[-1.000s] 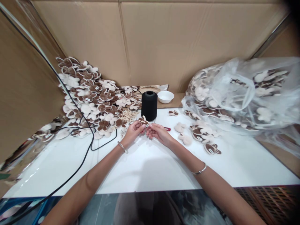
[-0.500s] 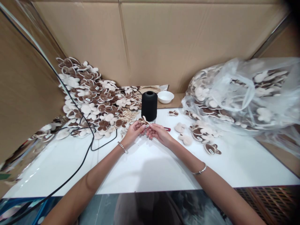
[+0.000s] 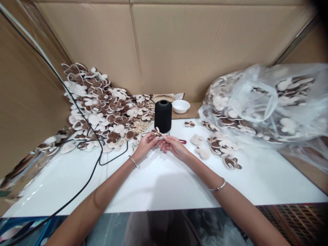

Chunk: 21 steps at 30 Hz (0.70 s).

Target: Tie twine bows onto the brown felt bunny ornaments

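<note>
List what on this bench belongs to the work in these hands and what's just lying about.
Part of the work:
left hand and right hand, on a tied fabric piece
twine bundle
heap of pieces
bagged pieces

Lying about:
white bowl
black cable
small red item
black spool, seemingly

The glossy white surface (image 3: 64,184) looked smooth and slick beneath a matt black thread cone (image 3: 163,117), while the plain brown corrugated cardboard walls (image 3: 205,51) had a dull paper finish. The small fuzzy brown-and-cream cloth piece (image 3: 156,133) carried a bow of rough pale twine (image 3: 156,132). The thin clear plastic bag (image 3: 266,99) shone, as did a slim silver-coloured metal bangle (image 3: 133,161).
</note>
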Each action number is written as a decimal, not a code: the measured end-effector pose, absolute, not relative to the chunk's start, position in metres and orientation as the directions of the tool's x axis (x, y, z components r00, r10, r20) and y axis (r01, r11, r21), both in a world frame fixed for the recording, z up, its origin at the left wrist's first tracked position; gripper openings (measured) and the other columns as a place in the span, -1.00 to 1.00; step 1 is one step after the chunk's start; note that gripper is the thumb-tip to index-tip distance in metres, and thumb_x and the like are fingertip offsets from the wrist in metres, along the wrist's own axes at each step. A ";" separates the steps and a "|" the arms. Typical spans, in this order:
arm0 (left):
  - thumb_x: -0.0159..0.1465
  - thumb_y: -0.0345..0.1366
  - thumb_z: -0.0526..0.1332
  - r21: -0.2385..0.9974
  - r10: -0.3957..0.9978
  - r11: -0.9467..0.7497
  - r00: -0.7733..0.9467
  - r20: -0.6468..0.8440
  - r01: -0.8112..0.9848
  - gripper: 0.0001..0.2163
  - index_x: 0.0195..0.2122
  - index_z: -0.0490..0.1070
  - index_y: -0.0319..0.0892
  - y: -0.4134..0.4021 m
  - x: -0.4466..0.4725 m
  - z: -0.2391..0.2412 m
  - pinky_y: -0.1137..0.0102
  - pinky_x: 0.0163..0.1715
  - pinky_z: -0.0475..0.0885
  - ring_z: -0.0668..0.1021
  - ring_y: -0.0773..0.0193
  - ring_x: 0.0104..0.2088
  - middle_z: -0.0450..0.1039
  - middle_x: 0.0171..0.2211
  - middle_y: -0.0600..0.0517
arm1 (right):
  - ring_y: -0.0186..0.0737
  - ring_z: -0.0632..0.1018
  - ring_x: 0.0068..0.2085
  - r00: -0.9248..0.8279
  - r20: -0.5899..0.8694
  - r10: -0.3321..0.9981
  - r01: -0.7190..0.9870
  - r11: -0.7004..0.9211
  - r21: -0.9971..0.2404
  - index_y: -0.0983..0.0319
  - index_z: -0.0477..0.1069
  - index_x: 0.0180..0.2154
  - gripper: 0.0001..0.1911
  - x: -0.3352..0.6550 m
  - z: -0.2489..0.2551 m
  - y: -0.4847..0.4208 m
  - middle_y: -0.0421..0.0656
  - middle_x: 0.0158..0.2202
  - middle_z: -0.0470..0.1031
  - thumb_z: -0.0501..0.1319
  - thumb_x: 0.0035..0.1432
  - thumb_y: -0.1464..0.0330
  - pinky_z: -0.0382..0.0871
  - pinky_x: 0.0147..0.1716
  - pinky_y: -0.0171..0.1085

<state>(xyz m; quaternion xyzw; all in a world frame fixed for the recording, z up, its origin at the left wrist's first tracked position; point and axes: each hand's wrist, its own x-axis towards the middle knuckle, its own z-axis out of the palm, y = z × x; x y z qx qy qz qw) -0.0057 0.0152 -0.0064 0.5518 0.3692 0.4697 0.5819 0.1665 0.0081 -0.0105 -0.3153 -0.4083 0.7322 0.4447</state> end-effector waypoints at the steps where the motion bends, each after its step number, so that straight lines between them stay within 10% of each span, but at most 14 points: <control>1: 0.18 -0.12 0.34 0.989 0.954 -0.050 0.287 0.088 -0.137 -0.71 -0.38 0.29 -0.20 0.015 -0.006 -0.006 0.49 -0.48 0.30 0.43 0.41 -0.50 0.38 -0.51 0.11 | -0.36 0.51 -0.52 -0.406 -0.098 0.909 -0.395 -0.271 -0.878 0.33 0.48 -0.36 -0.65 0.167 -0.011 0.008 -0.11 -0.48 0.55 0.34 0.09 0.13 0.36 -0.55 -0.39; 21: 0.19 -0.13 0.33 0.988 0.949 -0.047 0.301 0.090 -0.147 -0.72 -0.36 0.31 -0.21 0.016 -0.007 -0.008 0.50 -0.49 0.31 0.43 0.42 -0.50 0.39 -0.51 0.11 | -0.35 0.51 -0.52 -0.405 -0.105 0.908 -0.395 -0.277 -0.876 0.33 0.47 -0.37 -0.66 0.167 -0.011 0.009 -0.11 -0.48 0.54 0.34 0.09 0.14 0.35 -0.55 -0.39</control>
